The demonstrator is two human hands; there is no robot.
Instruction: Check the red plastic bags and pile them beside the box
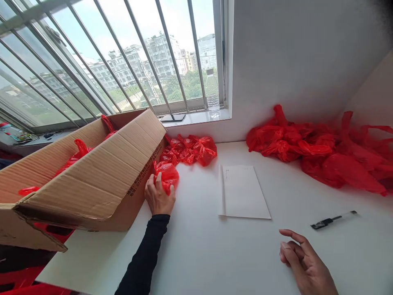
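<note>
My left hand [159, 198], in a black sleeve, has its fingers curled around a small knotted red plastic bag [167, 174] on the white table, close against the side of the cardboard box [113, 159]. What the bag contains cannot be made out. Just behind it lie several similar red bags [190, 149] in a row below the window sill. On the right, my right hand [303, 262] is held above the table with nothing in it, its fingers loosely bent and apart. Nearest to it are a black pen [333, 220] and a white paper pad [244, 191].
A large heap of red plastic bags [319, 143] lies along the wall at the right. More red bags [81, 153] show inside the open box. On the sill stand a clear water bottle [212, 94] and a dark flat object [172, 118], before a barred window.
</note>
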